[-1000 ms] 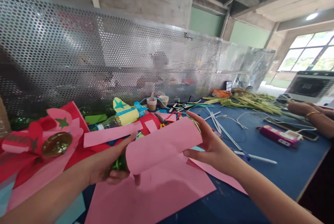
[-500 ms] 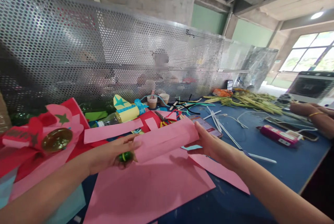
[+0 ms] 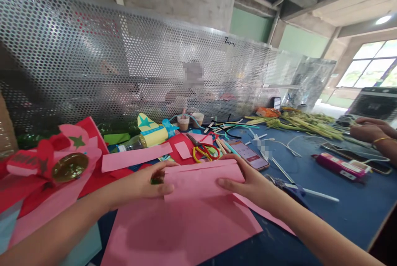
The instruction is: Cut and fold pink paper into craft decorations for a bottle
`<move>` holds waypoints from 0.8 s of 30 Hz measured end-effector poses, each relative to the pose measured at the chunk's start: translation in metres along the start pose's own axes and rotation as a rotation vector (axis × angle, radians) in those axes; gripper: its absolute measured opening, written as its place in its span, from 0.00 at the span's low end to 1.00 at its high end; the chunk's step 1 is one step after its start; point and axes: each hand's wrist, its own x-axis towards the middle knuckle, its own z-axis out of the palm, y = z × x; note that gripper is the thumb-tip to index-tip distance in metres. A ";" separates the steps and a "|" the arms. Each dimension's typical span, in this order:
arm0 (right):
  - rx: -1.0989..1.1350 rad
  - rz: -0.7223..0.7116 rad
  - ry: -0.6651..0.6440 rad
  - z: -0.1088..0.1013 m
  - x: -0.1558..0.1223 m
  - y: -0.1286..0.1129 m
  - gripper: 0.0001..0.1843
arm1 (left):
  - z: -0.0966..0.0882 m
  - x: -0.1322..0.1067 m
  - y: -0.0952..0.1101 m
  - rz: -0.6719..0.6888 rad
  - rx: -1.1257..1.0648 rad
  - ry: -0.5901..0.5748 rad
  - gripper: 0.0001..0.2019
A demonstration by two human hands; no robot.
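A tube of pink paper (image 3: 195, 180) is held level just above the table, wrapped round what looks like a green bottle. Green shows at its left end, mostly covered by my left hand (image 3: 151, 181), whose fingers are closed about that end. My right hand (image 3: 242, 179) grips the other end, thumb pressed on the front and fingers behind. The paper's edge runs lengthwise along the top. Beneath lies a large flat pink sheet (image 3: 186, 233). Just beyond the tube are scissors (image 3: 206, 150) with red and yellow handles and a phone (image 3: 248, 154).
A red and pink paper craft (image 3: 34, 167) stands at left, near a bottle in yellow paper (image 3: 153, 137). Two small cups (image 3: 182, 122) sit by the perforated screen (image 3: 173, 59). Pipe cleaners, plant stalks (image 3: 305, 123) and a purple box (image 3: 339, 167) lie rightward. Another person's hands (image 3: 372, 131) work at far right.
The tube has turned from slanting to nearly level, hiding more of its green end. My right thumb has come onto its front. The scissors are now in fuller view.
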 end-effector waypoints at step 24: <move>-0.479 -0.330 -0.074 0.027 -0.001 -0.012 0.16 | 0.028 0.001 0.010 0.286 0.272 0.153 0.23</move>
